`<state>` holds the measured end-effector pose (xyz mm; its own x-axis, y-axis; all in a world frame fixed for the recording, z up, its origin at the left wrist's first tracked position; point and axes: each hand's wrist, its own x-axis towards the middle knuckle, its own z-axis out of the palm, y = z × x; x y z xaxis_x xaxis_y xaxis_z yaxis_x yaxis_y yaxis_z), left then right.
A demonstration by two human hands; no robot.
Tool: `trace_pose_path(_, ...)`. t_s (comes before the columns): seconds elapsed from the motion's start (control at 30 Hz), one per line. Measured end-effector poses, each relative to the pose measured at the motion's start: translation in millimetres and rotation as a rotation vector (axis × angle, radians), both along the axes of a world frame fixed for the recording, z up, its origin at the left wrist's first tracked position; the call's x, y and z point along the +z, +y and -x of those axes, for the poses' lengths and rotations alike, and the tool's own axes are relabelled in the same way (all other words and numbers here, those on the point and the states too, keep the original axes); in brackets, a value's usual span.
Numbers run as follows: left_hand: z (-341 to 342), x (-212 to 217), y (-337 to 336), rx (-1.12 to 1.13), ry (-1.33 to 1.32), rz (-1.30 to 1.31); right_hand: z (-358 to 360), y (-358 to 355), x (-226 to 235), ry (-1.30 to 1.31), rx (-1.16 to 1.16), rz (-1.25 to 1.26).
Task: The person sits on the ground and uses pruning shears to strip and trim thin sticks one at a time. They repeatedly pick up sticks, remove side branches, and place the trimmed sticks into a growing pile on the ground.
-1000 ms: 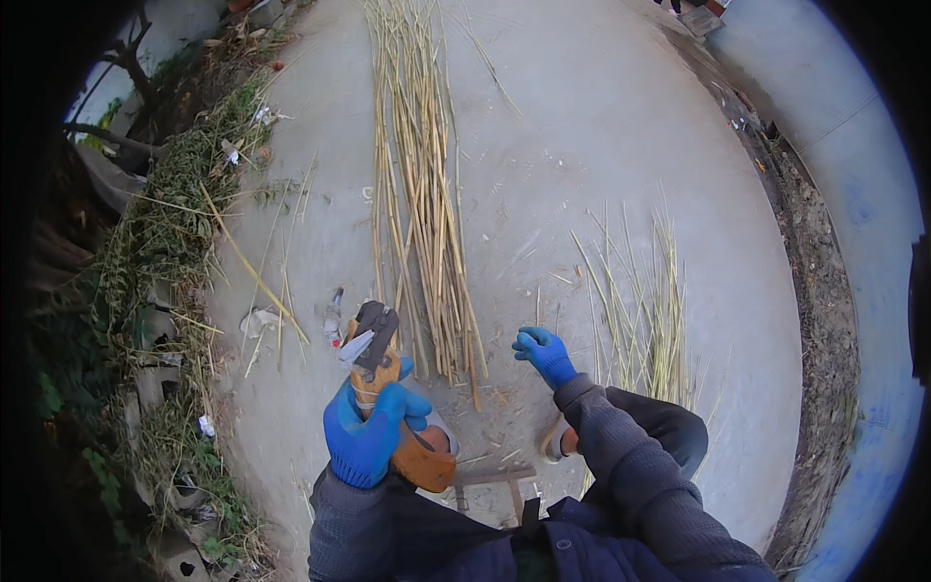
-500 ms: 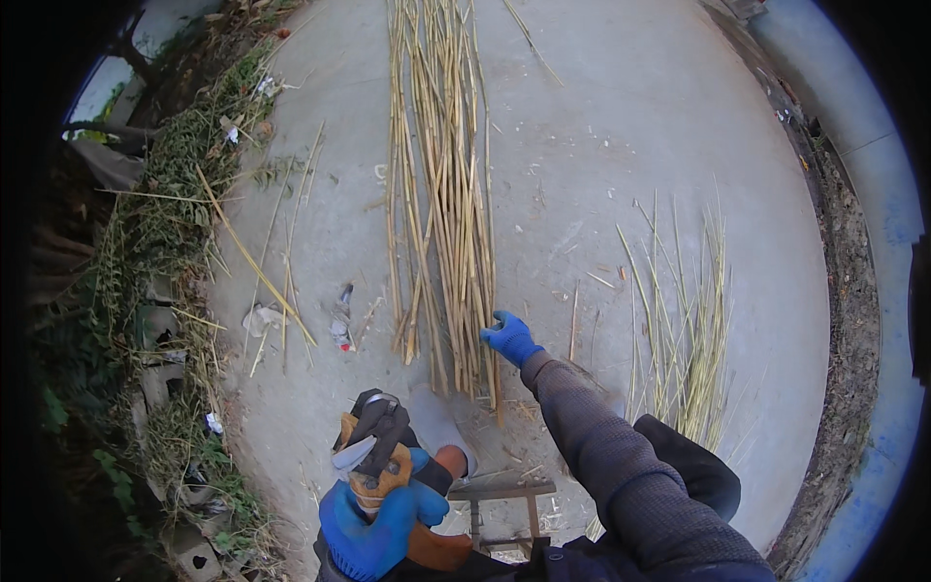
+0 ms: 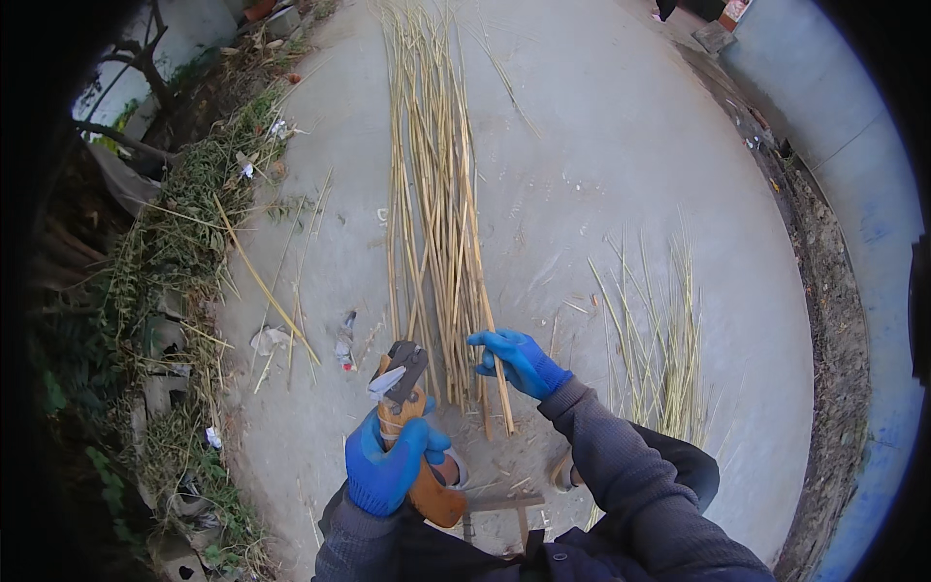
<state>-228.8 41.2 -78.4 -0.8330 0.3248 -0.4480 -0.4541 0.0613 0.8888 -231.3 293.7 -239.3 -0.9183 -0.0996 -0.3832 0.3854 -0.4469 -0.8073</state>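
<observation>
In my left hand (image 3: 380, 468), gloved in blue, is a wooden-handled tool (image 3: 401, 411) with a dark metal head and a pale blade or strip on it. My fingers wrap round its wooden body, and its curved butt sticks out below. My right hand (image 3: 522, 363), also gloved in blue, is closed round a long tan cane (image 3: 503, 400) near its lower end. This cane lies along the right edge of a bundle of canes (image 3: 436, 242) stretching away over the concrete ground. Part of the grip is hidden by the fingers.
A sheaf of thin, pale green stalks (image 3: 669, 349) lies to the right. Loose canes (image 3: 262, 276) lie on the left beside dry weeds (image 3: 155, 252). A small wooden stool (image 3: 504, 502) stands by my feet. A grey-blue wall (image 3: 853, 145) runs along the right.
My right hand has closed on a cane at the bundle's right edge and drawn its end nearer. The tool in my left hand has turned more upright and risen slightly.
</observation>
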Motion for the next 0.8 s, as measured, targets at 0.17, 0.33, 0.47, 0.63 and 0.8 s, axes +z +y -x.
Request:
trace_pose_path(0.17,3,-8,-6,0.025,0.055,-0.091,-75,2,107,-0.120,0.160,-0.332)
trace_pose_path(0.33,3,-17,-8,0.030,0.091,-0.169,-146,7,155,-0.147,0.084,-0.481)
trace_pose_path(0.47,1,-25,-4,0.026,0.114,-0.195,-156,32,137,-0.138,-0.091,-0.641)
trace_pose_path(0.63,3,-26,-3,0.005,0.132,-0.178,-108,99,90,-0.139,-0.299,-0.914)
trace_pose_path(0.8,3,-19,-3,-0.007,0.106,-0.179,-15,159,60,-0.156,-0.241,-1.415)
